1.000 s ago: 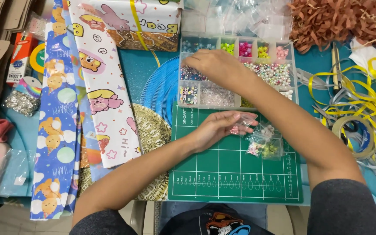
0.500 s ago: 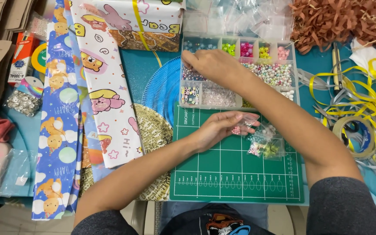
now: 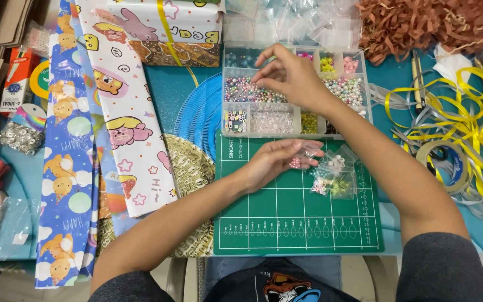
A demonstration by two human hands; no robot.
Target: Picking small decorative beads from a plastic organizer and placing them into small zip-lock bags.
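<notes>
A: Where are the hands?

B: The left hand (image 3: 275,159), mid-frame over the green mat (image 3: 297,223), lies palm up with its fingers closed on a small clear bag (image 3: 307,151); a few pink beads (image 3: 295,163) sit in the bag by the palm.

A: And the other?

B: The right hand (image 3: 292,75) hovers above the bead box (image 3: 294,92) in the upper middle of the frame. Thumb and forefinger are drawn together over the mixed pastel beads; whether a bead sits between them I cannot tell (too small to see).

A: How far along does the bagging look?

B: My guess is partway. Just right of the left hand lies a small heap of filled bags (image 3: 334,179), touching one another, with beads of several colours inside. The bag in hand holds only a little, so it seems barely begun. A pile of empty bags (image 3: 303,22) waits at the top of the frame, beyond the box.

A: What else is on the surface?

B: Patterned wrapping paper (image 3: 124,112) on the left, yellow ribbon (image 3: 465,112) on the right, brown paper shreds (image 3: 420,25) in the upper right.
</notes>
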